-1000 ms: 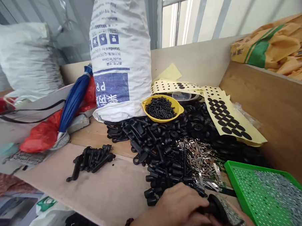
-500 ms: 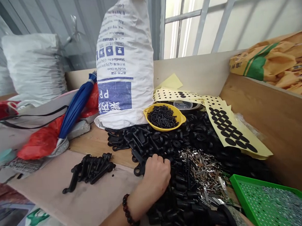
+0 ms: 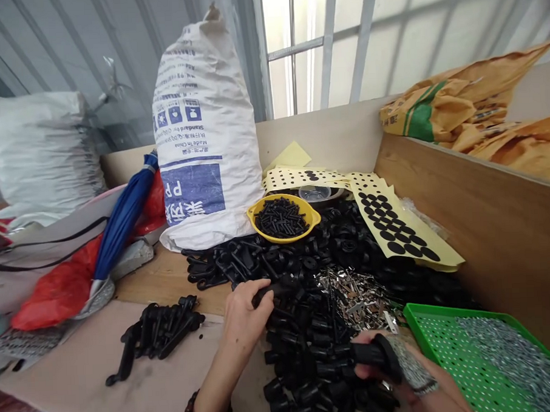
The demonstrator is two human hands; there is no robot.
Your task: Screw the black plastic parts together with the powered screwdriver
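Observation:
My left hand (image 3: 246,316), with a dark bead bracelet at the wrist, reaches over the pile of black parts. Its thumb and forefinger close on a black plastic part (image 3: 284,286), whose full shape is lost against the dark pile. In my right hand (image 3: 367,372) is a black cylindrical plastic piece with a round flange (image 3: 377,354). A grey knitted band (image 3: 412,365) covers part of that hand. Black tubular pieces (image 3: 305,387) lie between the two hands. Beyond my right hand is a heap of small metal strips (image 3: 354,296).
A group of black crank-like arms (image 3: 159,329) lies at left. A yellow bowl (image 3: 283,237) holds black screws. The green tray (image 3: 428,327) of small metal pieces stands at right, near the wooden side board (image 3: 433,187). A white sack (image 3: 208,130) rises behind.
My left hand has turned, and its thumb and forefinger now show on a black part. My right hand has come up into view with the flanged piece. The camera view has shifted right.

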